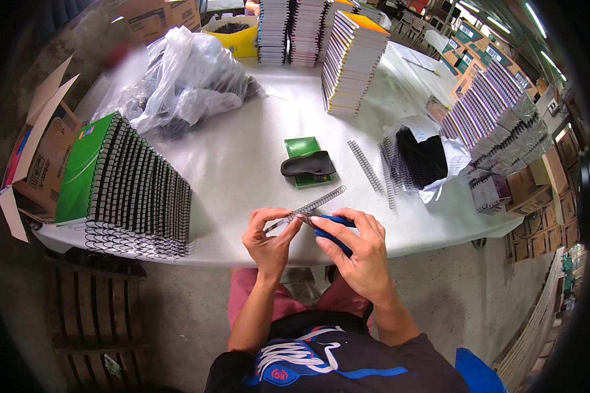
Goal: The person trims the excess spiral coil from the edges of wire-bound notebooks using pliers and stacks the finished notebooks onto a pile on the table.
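Note:
My left hand (269, 242) pinches a dark spiral binding coil (329, 196) above the table's near edge. The coil's free end points away to the upper right. In my right hand (360, 252) is a pair of blue-handled pliers (334, 243), fingers wrapped round the handles. The pliers' jaws meet the coil beside my left fingertips; fingers hide the exact contact. Just beyond my hands, a curved black item (307, 166) lies across a small green card or booklet (301, 145). Loose coils (365, 166) rest to the right, beside a black heap (421, 157) on white plastic.
A tall stack of green spiral notebooks (128, 183) stands at left, near an open carton (42, 154). Farther back are a plastic bag (190, 82), a yellow container (239, 40) and book stacks (354, 62). More bound stacks (488, 105) rise at right.

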`<state>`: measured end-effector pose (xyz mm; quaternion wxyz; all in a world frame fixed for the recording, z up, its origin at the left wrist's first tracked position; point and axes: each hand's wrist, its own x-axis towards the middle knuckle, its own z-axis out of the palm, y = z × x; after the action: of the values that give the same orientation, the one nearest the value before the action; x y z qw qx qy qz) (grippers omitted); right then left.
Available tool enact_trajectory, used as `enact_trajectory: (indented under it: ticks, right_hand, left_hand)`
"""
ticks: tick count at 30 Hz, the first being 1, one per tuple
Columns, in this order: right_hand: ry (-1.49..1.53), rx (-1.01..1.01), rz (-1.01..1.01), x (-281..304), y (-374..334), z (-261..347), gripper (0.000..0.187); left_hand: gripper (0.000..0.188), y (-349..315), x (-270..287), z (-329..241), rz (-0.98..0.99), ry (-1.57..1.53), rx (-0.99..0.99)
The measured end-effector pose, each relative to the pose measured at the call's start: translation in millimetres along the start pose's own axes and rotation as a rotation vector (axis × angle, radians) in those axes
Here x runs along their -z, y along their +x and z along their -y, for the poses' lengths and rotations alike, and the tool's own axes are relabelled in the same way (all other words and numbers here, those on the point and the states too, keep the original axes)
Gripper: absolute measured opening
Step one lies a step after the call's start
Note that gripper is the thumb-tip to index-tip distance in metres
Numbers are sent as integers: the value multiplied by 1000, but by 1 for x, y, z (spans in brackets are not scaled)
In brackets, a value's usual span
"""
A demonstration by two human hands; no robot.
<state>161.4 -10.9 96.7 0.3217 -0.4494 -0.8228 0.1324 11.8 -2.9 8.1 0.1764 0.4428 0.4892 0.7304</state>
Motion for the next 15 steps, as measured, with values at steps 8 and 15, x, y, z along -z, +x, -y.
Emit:
enact_trajectory:
  ticks: [8, 15]
  right_hand:
    - [-5, -39, 132, 2, 4, 8, 26]
    - [1172, -599, 627, -1, 3, -15, 34]
  left_hand:
    - [23, 7, 8, -4, 12, 102, -160]
    - [25, 4, 9, -3, 4, 181, -294]
